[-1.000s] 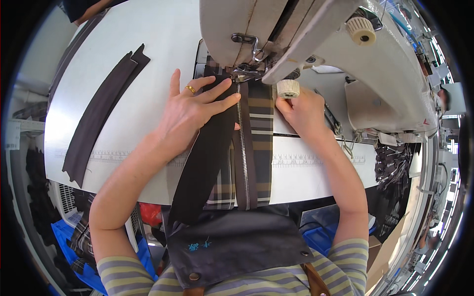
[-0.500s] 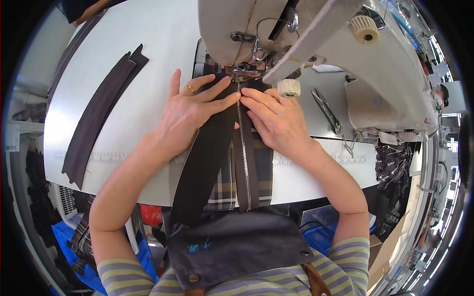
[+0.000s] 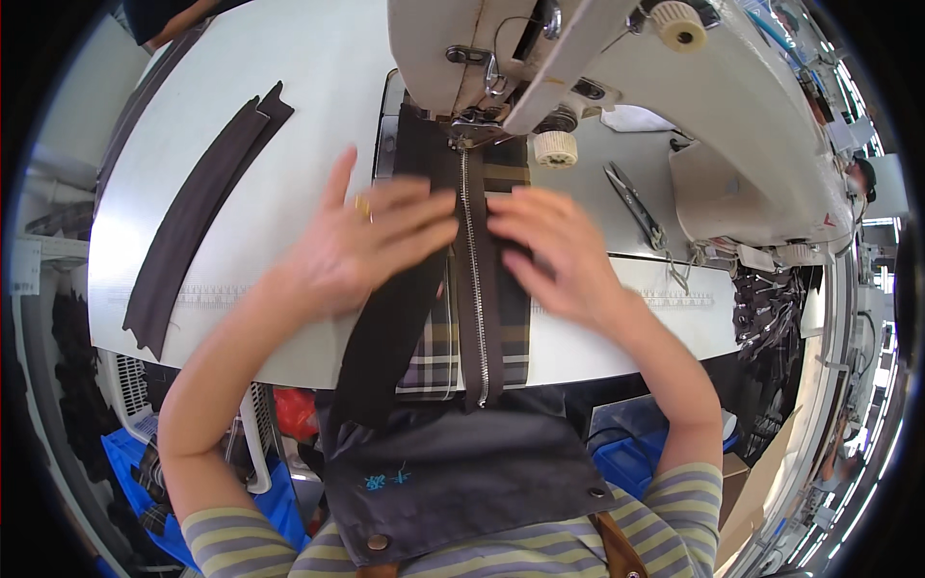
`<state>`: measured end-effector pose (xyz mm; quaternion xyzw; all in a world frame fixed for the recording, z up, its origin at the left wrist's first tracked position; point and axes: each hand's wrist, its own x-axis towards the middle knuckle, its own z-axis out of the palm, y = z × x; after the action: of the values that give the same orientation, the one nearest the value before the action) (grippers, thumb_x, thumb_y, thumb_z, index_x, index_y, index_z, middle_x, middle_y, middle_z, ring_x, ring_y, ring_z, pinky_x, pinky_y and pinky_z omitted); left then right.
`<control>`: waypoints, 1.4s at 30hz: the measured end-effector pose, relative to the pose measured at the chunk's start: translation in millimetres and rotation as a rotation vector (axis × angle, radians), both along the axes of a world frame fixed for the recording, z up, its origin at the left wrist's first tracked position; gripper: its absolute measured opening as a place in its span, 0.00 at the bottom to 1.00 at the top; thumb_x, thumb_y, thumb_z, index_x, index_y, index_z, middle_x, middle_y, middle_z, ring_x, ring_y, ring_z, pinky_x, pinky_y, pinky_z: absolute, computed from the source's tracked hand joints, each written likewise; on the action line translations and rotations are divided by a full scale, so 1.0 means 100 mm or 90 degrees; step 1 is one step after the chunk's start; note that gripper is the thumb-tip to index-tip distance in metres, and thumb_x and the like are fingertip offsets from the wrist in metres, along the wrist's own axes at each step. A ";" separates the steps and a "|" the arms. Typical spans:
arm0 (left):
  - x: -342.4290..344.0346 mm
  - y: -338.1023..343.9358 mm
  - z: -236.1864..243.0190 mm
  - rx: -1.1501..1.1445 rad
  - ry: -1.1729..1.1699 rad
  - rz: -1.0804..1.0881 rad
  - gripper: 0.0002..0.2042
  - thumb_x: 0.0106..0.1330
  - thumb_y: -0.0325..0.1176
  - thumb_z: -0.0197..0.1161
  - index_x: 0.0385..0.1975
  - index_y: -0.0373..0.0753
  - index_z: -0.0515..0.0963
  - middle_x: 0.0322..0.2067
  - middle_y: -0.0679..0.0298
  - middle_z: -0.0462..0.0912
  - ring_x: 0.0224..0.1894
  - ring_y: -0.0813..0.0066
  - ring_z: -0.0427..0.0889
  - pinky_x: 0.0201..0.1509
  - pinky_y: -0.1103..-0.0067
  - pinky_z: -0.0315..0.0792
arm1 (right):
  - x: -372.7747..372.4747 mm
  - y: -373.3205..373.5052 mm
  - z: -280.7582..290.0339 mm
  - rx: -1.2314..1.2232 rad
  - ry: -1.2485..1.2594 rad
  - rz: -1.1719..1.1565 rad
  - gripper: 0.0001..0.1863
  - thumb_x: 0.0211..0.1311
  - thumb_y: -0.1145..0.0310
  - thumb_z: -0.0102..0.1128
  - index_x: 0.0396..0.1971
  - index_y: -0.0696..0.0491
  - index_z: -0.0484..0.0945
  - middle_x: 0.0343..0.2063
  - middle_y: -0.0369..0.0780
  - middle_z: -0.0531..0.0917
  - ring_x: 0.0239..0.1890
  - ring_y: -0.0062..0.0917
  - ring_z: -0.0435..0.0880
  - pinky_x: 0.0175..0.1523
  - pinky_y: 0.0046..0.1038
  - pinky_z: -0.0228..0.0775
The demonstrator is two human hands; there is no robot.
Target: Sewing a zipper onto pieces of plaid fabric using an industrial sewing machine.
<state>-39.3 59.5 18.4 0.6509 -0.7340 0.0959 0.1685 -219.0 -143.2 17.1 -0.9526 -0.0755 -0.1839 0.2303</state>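
Silvery-toothed zip [image 3: 474,299] on dk brown tape [image 3: 490,318] ran 12-to-6 o'clock over plaid cloth [image 3: 429,366]; L hand [image 3: 356,241] (9 o'clock), R hand [image 3: 564,255] (3) blurred, fingers loosely spread.

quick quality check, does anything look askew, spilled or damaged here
Nothing looks spilled or damaged. Only the black fabric strip slants away from the silver-toothed zipper, its lower end hanging over the white table's front edge.
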 end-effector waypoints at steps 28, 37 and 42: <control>-0.96 0.84 -0.09 -0.005 0.147 0.140 0.22 0.50 0.21 0.58 0.48 0.42 0.81 0.52 0.68 0.80 0.55 0.73 0.76 0.71 0.56 0.45 | -0.93 0.81 -0.12 0.197 -0.118 -0.015 0.21 0.48 0.71 0.60 0.47 0.53 0.78 0.53 0.39 0.77 0.59 0.35 0.72 0.58 0.39 0.65; -0.99 0.75 0.03 -0.023 0.175 0.140 0.16 0.52 0.23 0.58 0.42 0.39 0.81 0.47 0.65 0.82 0.50 0.71 0.79 0.71 0.56 0.42 | -0.80 0.99 -0.19 -0.054 -0.101 -0.007 0.22 0.48 0.59 0.68 0.44 0.52 0.80 0.45 0.37 0.77 0.50 0.33 0.74 0.52 0.37 0.67; -1.11 0.66 0.17 -0.066 0.199 0.127 0.13 0.48 0.30 0.64 0.36 0.38 0.82 0.36 0.67 0.78 0.39 0.73 0.79 0.68 0.58 0.46 | -0.82 1.02 -0.12 -0.006 -0.071 -0.016 0.22 0.48 0.56 0.67 0.44 0.47 0.82 0.40 0.37 0.74 0.45 0.31 0.71 0.49 0.34 0.63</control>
<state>-150.8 125.1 35.3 0.7179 -0.6250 0.0476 0.3029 -301.0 -41.5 4.9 -0.9428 -0.0769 -0.2394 0.2190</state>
